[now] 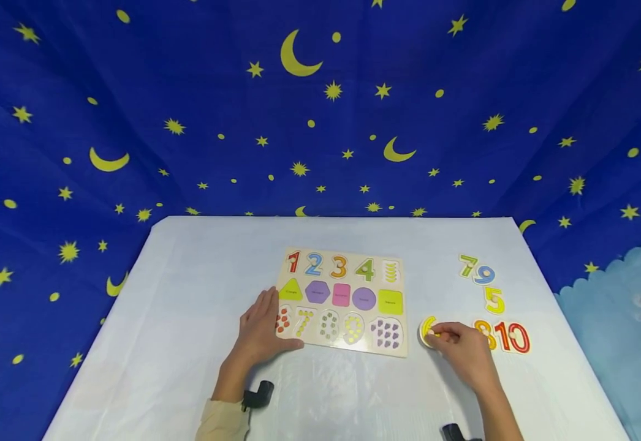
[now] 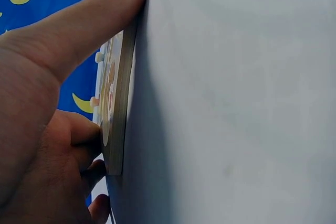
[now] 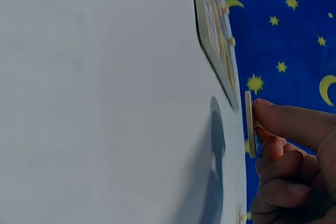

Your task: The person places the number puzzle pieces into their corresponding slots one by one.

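Note:
A wooden number puzzle board (image 1: 348,348) lies on the table, with the 1, 2, 3 and 4 pieces in its top row. My left hand (image 1: 260,324) rests at its near left corner, fingers along the left side and thumb (image 2: 100,24) at the near edge. To the right of the board, my right hand (image 1: 464,355) pinches a yellow knobbed number piece (image 1: 426,332), which looks like a 6 and is partly hidden by the fingers. In the right wrist view this piece (image 3: 249,124) is seen edge-on, its shadow apart from it on the table.
Loose number pieces lie at the right: a green 7 (image 1: 468,266), a blue 9 (image 1: 485,275), a yellow 5 (image 1: 494,301), an orange 8 (image 1: 485,331) partly behind my right hand, and a red 10 (image 1: 512,337). A blue star-patterned cloth (image 1: 232,122) hangs behind the white table (image 1: 188,294).

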A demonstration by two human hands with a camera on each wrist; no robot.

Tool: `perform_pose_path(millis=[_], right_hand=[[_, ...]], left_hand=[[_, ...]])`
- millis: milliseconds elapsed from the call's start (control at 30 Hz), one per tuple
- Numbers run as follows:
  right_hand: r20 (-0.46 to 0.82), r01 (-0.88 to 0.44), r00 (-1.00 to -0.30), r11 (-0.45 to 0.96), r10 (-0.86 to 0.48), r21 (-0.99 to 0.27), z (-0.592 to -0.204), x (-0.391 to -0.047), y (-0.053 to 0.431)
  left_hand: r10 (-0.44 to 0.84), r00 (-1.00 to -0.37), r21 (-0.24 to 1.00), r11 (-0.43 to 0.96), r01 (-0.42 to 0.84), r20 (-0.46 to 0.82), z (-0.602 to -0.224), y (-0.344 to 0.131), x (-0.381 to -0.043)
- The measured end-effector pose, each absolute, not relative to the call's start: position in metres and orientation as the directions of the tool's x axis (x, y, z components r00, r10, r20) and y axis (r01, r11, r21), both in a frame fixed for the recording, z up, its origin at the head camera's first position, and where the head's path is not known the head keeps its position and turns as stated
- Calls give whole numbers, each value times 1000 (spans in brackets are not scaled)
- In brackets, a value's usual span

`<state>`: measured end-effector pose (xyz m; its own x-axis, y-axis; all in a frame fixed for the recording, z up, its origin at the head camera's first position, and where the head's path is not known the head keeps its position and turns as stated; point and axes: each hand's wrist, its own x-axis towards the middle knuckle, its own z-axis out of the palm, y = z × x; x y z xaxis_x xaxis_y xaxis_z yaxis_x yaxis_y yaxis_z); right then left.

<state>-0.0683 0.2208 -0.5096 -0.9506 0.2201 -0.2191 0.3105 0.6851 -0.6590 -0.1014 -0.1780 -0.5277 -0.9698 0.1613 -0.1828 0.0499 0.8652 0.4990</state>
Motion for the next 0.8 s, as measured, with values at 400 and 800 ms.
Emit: perform_pose_path(millis=[400,800], right_hand=[[-182,217,-975,698,125,-682,-511,-78,178],[-125,107,-992,681,23,-725,-509,-86,137]], left_hand=[[151,-971,502,864,39,-184,-526,-179,-101],[158,-972,502,864,52,-173,-525,-179,-101]])
